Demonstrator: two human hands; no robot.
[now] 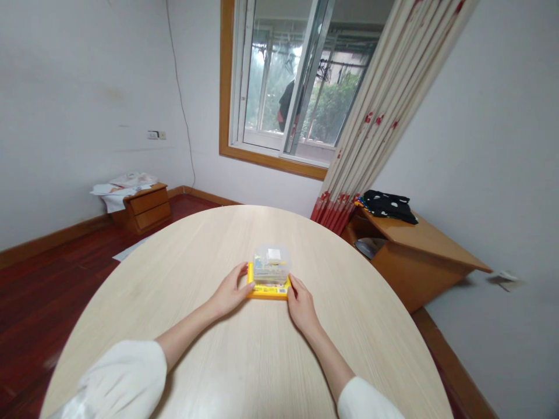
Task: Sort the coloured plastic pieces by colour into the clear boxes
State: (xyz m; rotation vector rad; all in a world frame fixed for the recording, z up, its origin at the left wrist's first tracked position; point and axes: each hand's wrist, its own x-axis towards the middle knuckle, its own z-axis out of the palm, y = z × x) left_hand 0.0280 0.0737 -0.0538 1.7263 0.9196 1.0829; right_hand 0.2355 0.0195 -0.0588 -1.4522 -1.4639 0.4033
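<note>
A flat yellow box (pixel 268 294) with printing and a barcode on its front edge rests on the round table. On top of it sits a clear plastic container (pixel 271 265) with a white label; its contents are too small to make out. My left hand (pixel 233 288) grips the yellow box at its left end, thumb along the near corner. At the right end, the fingers of my right hand (pixel 301 302) close on the box's other side. Both wrists come in from the near edge in white sleeves.
The pale wooden table (pixel 218 372) fills the middle. A low drawer cabinet (pixel 151 206) with papers (pixel 126 183) stands at the back left. To the right is a brown desk (pixel 432 244) with black folded cloth (pixel 388 205), beside a curtain (pixel 375 116) and a window (pixel 279 87).
</note>
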